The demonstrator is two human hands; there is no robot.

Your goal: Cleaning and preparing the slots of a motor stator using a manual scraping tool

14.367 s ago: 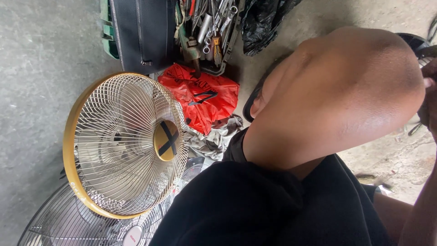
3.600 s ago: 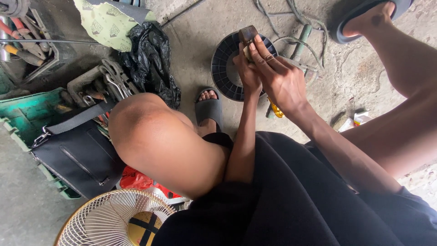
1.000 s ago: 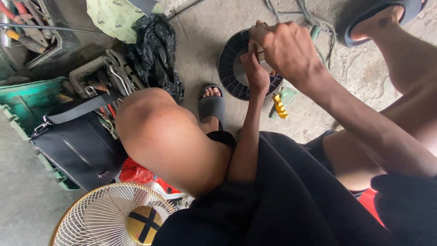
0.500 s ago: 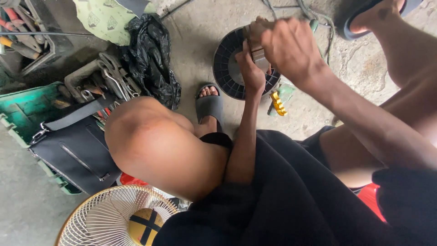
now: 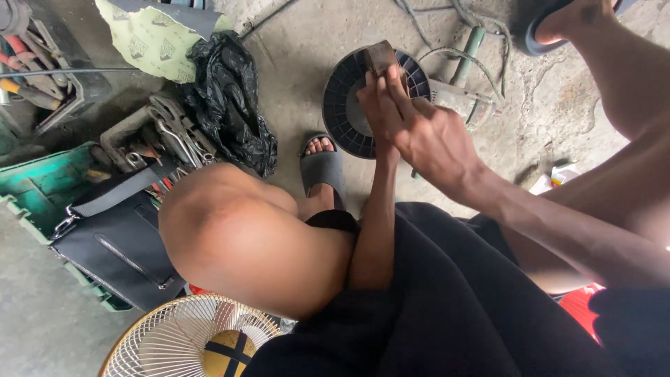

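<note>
Both hands meet over a round black ribbed disc (image 5: 349, 105) that lies flat on the rough, stained concrete floor (image 5: 293, 56) near the top edge of the view. The right hand (image 5: 426, 136) is closed round a small brownish block (image 5: 380, 56), fingers laid along its side, with the block's blunt end standing above the disc's far rim. The left hand (image 5: 373, 105) sits just under the right, mostly hidden by it; whether it clasps the block or only steadies it cannot be told.

Just beside the disc, toward the top right corner, lie a green-handled tool (image 5: 469, 49) and loops of thin grey cable (image 5: 447, 52). A foot in a dark rubber slide (image 5: 322, 167) rests on the floor touching the disc's near rim; a second slide (image 5: 537, 35) shows at the top right corner.

To the left sit a crumpled glossy black plastic bag (image 5: 230, 105), a sheet of pale green patterned paper (image 5: 150, 42), and a green plastic crate (image 5: 38, 185) with steel wrenches (image 5: 174, 136) piled at its edge. A black bag with a strap (image 5: 118, 237) lies over the crate. At the bottom edge is a gold wire fan grille (image 5: 181, 342).
</note>
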